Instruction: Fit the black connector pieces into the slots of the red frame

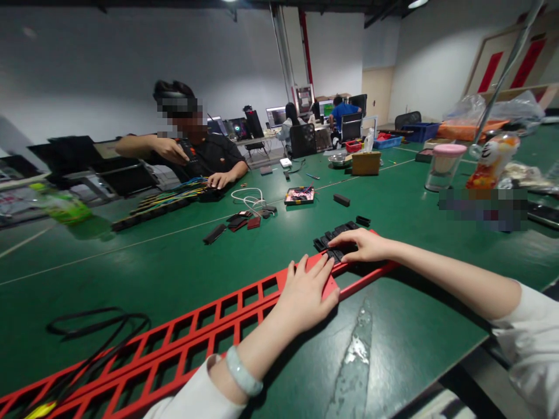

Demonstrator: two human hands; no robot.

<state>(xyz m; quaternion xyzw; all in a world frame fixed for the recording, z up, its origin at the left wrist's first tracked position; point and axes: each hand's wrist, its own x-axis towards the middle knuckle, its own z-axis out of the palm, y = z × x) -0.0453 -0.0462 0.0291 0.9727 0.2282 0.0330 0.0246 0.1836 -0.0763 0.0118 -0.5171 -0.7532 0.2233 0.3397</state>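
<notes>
Green surface (pixel 183 256) carries a long red frame (pixel 331 285), whose left end runs out of view. On this frame the left hand (pixel 305 294) lies flat, with fingers spread. Just beside it, the right hand (pixel 364 244) bends its fingers over small black pieces (pixel 324 240), hiding some (whether it pinches one, I cannot tell).
</notes>
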